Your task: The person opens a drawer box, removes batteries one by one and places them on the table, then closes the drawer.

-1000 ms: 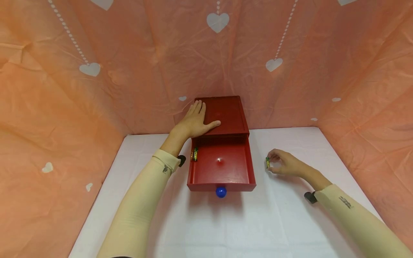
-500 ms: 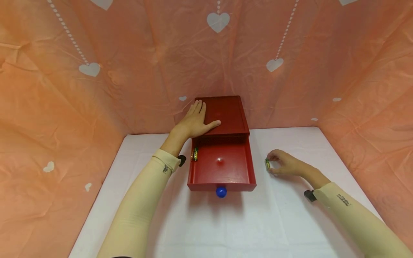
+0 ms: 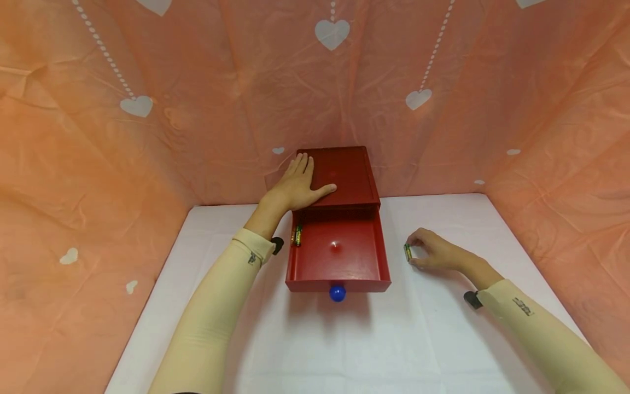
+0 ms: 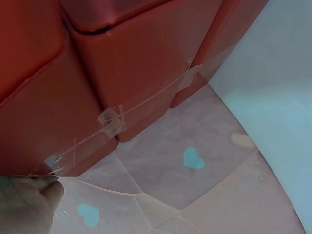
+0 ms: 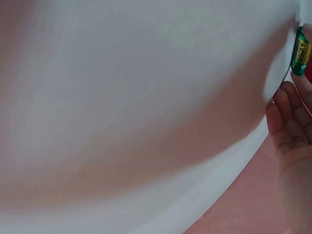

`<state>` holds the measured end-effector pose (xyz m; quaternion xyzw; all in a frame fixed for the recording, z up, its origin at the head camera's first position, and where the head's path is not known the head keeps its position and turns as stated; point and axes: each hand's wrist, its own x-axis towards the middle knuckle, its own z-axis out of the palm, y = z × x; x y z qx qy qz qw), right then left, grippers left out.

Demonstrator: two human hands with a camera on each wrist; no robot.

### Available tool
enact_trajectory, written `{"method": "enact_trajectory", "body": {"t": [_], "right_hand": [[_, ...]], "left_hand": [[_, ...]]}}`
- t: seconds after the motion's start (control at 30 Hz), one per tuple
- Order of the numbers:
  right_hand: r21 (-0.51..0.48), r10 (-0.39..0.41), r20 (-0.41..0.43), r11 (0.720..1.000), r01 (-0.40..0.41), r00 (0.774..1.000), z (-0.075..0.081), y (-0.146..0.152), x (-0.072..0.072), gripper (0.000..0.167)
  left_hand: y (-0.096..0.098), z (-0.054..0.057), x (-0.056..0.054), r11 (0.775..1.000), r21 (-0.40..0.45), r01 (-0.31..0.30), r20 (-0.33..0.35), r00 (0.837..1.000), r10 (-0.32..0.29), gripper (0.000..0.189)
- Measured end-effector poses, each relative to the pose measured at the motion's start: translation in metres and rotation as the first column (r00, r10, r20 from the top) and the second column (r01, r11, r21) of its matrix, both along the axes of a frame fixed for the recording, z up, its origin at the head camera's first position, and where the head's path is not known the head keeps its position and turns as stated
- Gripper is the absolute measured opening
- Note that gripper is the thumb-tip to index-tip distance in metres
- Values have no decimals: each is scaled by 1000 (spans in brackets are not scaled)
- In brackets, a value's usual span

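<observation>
tipping slightly since a second ago, one green-and-gold battery [image 3: 408, 252] is sitting pinched in the right hand [image 3: 434, 251] between the open drawer [image 3: 339, 265] and the right edge of the worktop [image 3: 418, 339], while the left hand [image 3: 295, 189] is resting, thumb spread, along the left edge of the red cabinet [image 3: 346, 175].

Table [image 3: 394, 339]: draped in smooth white cloth, faintly creased toward its front.
Back sheeting [image 3: 236, 65]: wrinkled peach material hanging as a wall just behind the table.
Left sheeting [image 3: 74, 180]: brighter orange, creased, along the table's left edge.
Right sheeting [image 3: 566, 137]: creased peach, along the table's right edge.
Heart motifs [image 3: 332, 34]: white, larger ones high above the table's back edge, smaller ones near its rear right corner and beside its left edge.
Dotted lines [image 3: 436, 46]: white, running down to larger hearts behind the table.
Light: soft over the table, warmest left of it, dimmer above its back edge.
</observation>
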<state>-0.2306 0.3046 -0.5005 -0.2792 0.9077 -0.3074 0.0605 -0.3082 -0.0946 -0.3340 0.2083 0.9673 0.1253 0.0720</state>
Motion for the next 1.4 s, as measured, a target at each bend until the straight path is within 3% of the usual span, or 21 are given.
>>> {"method": "enact_trajectory", "body": {"t": [0.37, 0.93, 1.2, 1.4], "right_hand": [[1, 5, 8, 1000, -5, 1000, 0, 0, 1, 44], [17, -44, 66, 999, 43, 997, 7, -2, 8, 62], [-47, -12, -63, 999, 9, 998, 16, -2, 10, 57], [-92, 39, -206, 994, -59, 978, 24, -6, 11, 47]], "left_hand": [[0, -1, 0, 1000, 1, 1, -4, 1000, -1, 109], [1, -1, 0, 1000, -1, 3, -2, 1000, -3, 109], [1, -1, 0, 1000, 2, 3, -9, 1000, -3, 109], [1, -1, -1, 1000, 7, 2, -6, 1000, -2, 108]]}}
